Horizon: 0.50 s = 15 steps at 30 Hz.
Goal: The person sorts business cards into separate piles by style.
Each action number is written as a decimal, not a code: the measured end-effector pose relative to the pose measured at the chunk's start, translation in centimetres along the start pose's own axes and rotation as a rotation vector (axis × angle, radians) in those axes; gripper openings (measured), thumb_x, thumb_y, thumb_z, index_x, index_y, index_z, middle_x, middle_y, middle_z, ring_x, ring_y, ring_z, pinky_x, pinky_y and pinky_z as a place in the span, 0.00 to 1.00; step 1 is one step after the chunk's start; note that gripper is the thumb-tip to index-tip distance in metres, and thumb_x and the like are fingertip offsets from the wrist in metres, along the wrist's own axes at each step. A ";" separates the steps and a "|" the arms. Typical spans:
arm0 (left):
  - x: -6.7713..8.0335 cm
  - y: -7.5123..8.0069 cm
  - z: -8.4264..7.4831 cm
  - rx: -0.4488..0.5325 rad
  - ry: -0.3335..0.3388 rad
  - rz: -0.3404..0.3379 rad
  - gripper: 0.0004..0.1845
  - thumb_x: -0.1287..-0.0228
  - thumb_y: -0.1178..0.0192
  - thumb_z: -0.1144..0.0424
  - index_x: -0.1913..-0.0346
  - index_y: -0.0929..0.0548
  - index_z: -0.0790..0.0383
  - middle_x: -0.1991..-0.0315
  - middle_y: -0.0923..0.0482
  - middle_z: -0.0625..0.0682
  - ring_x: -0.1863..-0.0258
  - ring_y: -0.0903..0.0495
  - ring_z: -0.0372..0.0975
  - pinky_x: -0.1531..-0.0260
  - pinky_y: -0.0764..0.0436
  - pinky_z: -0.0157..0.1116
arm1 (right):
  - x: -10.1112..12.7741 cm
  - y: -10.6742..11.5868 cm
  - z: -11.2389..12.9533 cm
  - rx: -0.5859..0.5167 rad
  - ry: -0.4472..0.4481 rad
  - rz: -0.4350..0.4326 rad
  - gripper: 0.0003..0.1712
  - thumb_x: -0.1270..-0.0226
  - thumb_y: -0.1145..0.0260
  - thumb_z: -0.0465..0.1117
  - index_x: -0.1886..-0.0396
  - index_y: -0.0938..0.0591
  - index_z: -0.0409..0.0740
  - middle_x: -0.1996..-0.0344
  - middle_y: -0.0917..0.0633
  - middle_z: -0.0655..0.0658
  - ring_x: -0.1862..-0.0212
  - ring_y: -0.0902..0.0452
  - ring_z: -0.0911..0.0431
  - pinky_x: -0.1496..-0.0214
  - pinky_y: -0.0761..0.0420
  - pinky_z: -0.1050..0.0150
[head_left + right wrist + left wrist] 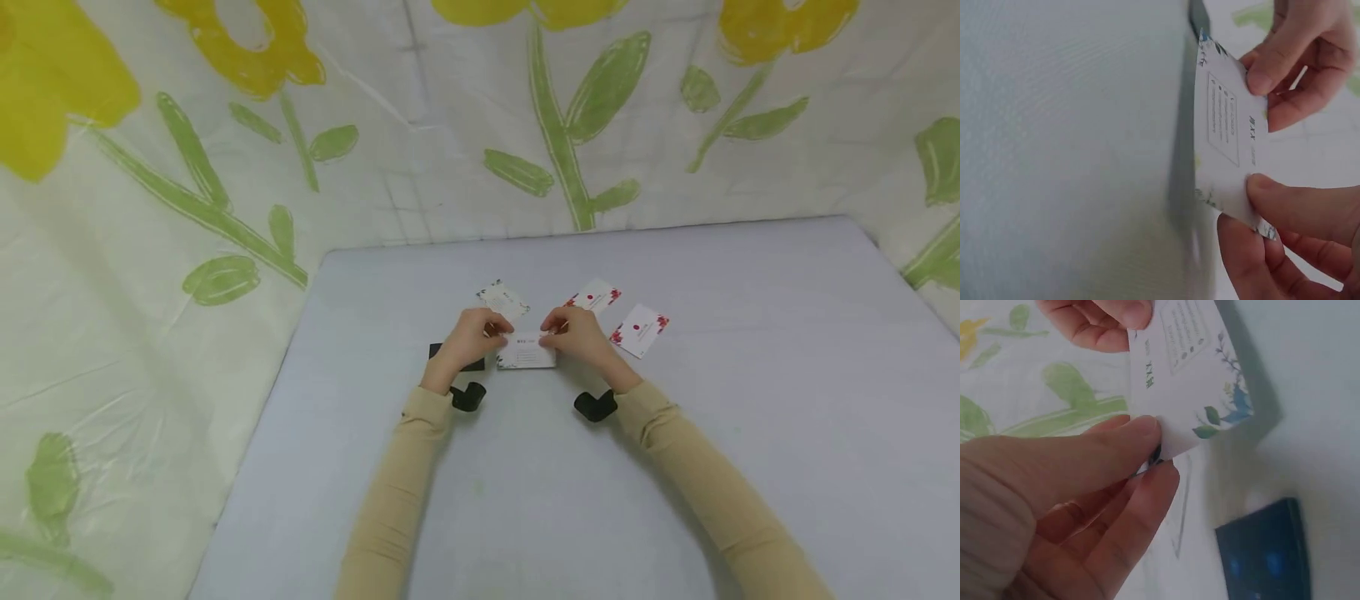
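Observation:
Both hands hold a white business card [527,352], which has leaf prints in its corners and a framed block of text. At one corner my left hand [471,335] pinches it between thumb and fingers. My right hand [579,335] grips the other end the same way. In the left wrist view, the card [1179,381] is tilted, with a blue flower and green leaves at one corner. The right wrist view has the card [1225,131] raised, its shadow falling on the table. A dark flat rectangular object [1263,550] lies beside the left hand, partly hidden by it in the head view.
Behind the hands lie another leaf-print card [504,298] and two cards with red flowers, one [596,295] partly behind the right hand and one [640,331] to its right. The table [525,500] is pale; a flower-painted curtain [450,167] hangs behind it.

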<state>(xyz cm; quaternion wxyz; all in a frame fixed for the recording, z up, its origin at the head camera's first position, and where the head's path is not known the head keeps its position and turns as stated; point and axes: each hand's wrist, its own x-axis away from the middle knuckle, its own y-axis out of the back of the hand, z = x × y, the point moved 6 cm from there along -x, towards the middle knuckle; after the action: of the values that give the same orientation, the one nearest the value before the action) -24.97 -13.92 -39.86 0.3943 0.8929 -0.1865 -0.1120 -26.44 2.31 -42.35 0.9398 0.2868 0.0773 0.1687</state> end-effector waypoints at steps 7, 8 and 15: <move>0.0 -1.1 1.2 -0.115 0.085 -0.015 0.08 0.44 0.38 0.75 0.60 0.16 0.67 0.62 0.19 0.56 0.62 0.23 0.42 0.60 0.23 0.36 | -0.6 -1.3 0.7 0.206 0.010 0.020 0.05 0.46 0.32 0.31 0.72 0.21 0.36 0.75 0.23 0.43 0.70 0.30 0.52 0.69 0.30 0.63; 0.0 -1.2 1.2 -0.128 0.088 -0.019 0.08 0.44 0.39 0.75 0.60 0.16 0.67 0.62 0.19 0.56 0.63 0.23 0.42 0.60 0.23 0.36 | -0.7 -1.4 0.7 0.235 0.002 0.024 0.05 0.46 0.32 0.32 0.72 0.21 0.37 0.74 0.23 0.43 0.69 0.30 0.52 0.68 0.30 0.63; -0.3 -1.8 1.2 -0.187 0.089 -0.013 0.08 0.45 0.40 0.77 0.62 0.16 0.69 0.63 0.19 0.57 0.64 0.23 0.43 0.61 0.23 0.37 | -0.9 -1.7 0.5 0.348 -0.025 0.060 0.05 0.45 0.32 0.35 0.73 0.21 0.38 0.72 0.25 0.43 0.67 0.31 0.52 0.66 0.29 0.60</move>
<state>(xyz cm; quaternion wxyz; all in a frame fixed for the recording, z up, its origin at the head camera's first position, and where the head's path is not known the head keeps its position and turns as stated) -25.20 -13.51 -41.96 0.4829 0.8575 -0.1518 -0.0917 -26.72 0.36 -42.85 0.8714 0.4495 0.0849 0.1771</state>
